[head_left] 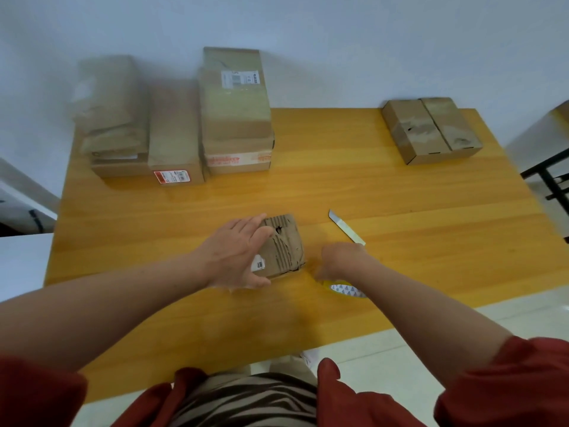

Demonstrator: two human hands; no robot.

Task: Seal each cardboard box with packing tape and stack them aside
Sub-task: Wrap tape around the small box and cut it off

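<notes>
This looks to me like a plain packing room or small office. I am standing at a yellow wood-grain table [400, 195] that reaches a bare pale wall [308, 26]. Used cardboard boxes [234, 118] with shipping labels are piled at the upper left of the frame, and another box [431, 131] sits at the upper right. A cutter blade [345, 226] and a tape roll [346, 290] lie near the centre. Pale floor [508, 309] shows at the lower right, and a black metal frame [546, 177] at the right edge.
</notes>
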